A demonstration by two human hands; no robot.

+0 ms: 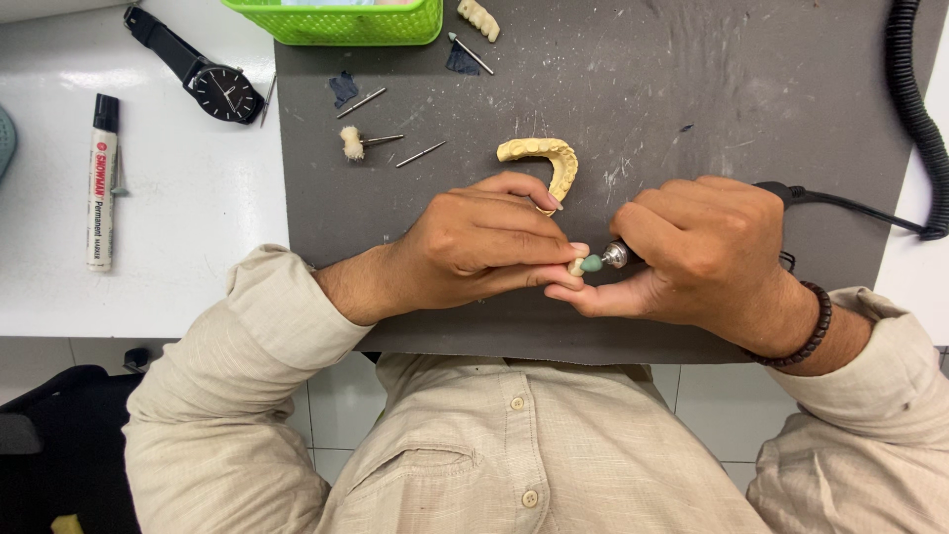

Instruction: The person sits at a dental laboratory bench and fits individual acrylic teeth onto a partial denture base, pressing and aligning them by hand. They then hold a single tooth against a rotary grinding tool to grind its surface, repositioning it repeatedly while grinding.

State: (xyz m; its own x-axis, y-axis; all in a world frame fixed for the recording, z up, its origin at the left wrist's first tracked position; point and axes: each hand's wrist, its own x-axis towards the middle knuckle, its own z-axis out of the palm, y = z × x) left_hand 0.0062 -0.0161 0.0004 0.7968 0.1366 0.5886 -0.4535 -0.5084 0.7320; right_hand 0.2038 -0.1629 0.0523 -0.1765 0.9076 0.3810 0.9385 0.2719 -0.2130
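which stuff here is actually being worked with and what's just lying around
In use: left hand pinching a small tooth piece; right hand holding a rotary handpiece with a green tip.

Lying about: dental arch cast, wristwatch, marker pen, loose burs, green basket.

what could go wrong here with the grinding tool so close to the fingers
1. The green tip of the tool in the right hand touches a small pale piece pinched by the left hand; a slip could catch the fingertips.
2. The piece is tiny, so it might fly out of the pinch.
3. The tooth model lies right beside the left hand and could get knocked.
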